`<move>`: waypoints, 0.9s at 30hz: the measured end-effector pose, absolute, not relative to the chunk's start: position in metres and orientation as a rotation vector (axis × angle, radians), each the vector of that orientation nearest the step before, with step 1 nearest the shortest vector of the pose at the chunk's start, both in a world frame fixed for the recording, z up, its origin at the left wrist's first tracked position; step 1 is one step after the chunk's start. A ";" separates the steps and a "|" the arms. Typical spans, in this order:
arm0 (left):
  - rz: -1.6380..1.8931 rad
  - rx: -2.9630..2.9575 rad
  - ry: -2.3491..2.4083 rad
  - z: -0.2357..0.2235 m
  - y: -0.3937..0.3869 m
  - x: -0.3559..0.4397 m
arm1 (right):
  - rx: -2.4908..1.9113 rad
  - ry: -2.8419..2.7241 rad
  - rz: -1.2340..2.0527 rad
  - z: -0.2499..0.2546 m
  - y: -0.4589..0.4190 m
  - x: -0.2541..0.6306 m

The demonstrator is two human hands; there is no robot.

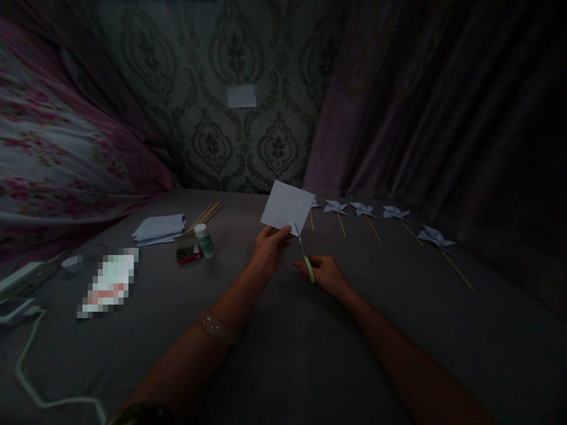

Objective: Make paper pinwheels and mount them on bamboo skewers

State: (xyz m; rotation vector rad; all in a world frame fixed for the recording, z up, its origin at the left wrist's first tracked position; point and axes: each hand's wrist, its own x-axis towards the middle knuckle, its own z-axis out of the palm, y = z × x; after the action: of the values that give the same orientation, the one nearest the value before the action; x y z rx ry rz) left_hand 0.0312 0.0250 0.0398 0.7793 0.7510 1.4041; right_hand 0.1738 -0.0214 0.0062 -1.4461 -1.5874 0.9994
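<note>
My left hand (270, 245) pinches a white square sheet of paper (287, 205) by its lower edge, thumb on top. Closed around the light green handle of a pair of scissors (308, 268) is my right hand (325, 274). The scissor blades reach up to the paper near its bottom corner, and one blade shows in front of the sheet. How far any cut runs is too dim to tell. Behind and right of the sheet, several paper pinwheels (364, 209) on wooden sticks lie in a row, one partly hidden by the paper.
To the left are a stack of white paper (159, 229), several wooden sticks (208, 213), a green glue bottle (204, 241) with a white cap and a small red box (189, 254). A blurred-out packet (110, 283), a power strip (26, 280) and a white cable (26, 378) lie further left.
</note>
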 end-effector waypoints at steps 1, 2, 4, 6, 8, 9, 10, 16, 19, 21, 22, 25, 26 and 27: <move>1.404 0.781 0.751 0.040 0.025 0.031 | -1.447 -1.581 1.005 0.007 -0.022 0.173; 1.404 0.784 0.750 0.039 0.025 0.032 | -1.446 -1.574 1.010 0.009 -0.023 0.173; 1.400 0.796 0.742 0.038 0.024 0.032 | -1.435 -1.564 1.017 0.011 -0.024 0.172; 1.390 0.811 0.732 0.036 0.024 0.033 | -1.423 -1.551 1.025 0.013 -0.025 0.171; 1.379 0.825 0.727 0.034 0.023 0.033 | -1.413 -1.536 1.026 0.014 -0.025 0.171; 1.375 0.830 0.728 0.033 0.023 0.034 | -1.407 -1.531 1.024 0.014 -0.025 0.171; 1.373 0.835 0.729 0.032 0.023 0.034 | -1.404 -1.526 1.022 0.014 -0.025 0.171; 1.372 0.827 0.749 0.033 0.024 0.034 | -1.423 -1.501 1.019 0.013 -0.024 0.171; 1.370 0.825 0.750 0.033 0.024 0.034 | -1.439 -1.481 1.020 0.014 -0.024 0.170; 1.368 0.827 0.740 0.032 0.024 0.034 | -1.438 -1.467 1.019 0.014 -0.024 0.170; 1.367 0.826 0.736 0.033 0.024 0.034 | -1.434 -1.466 1.018 0.014 -0.024 0.170; 1.366 0.820 0.734 0.034 0.024 0.034 | -1.440 -1.484 1.008 0.015 -0.024 0.170; 1.366 0.818 0.738 0.034 0.023 0.034 | -1.447 -1.489 1.001 0.015 -0.025 0.170; 1.366 0.816 0.741 0.035 0.023 0.034 | -1.453 -1.489 0.995 0.016 -0.025 0.170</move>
State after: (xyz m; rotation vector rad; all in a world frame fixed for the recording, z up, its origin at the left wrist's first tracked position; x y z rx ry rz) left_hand 0.0342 0.0228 0.0347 0.8157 0.7407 1.3662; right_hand 0.1701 -0.0251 0.0159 -1.4534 -1.4894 0.9945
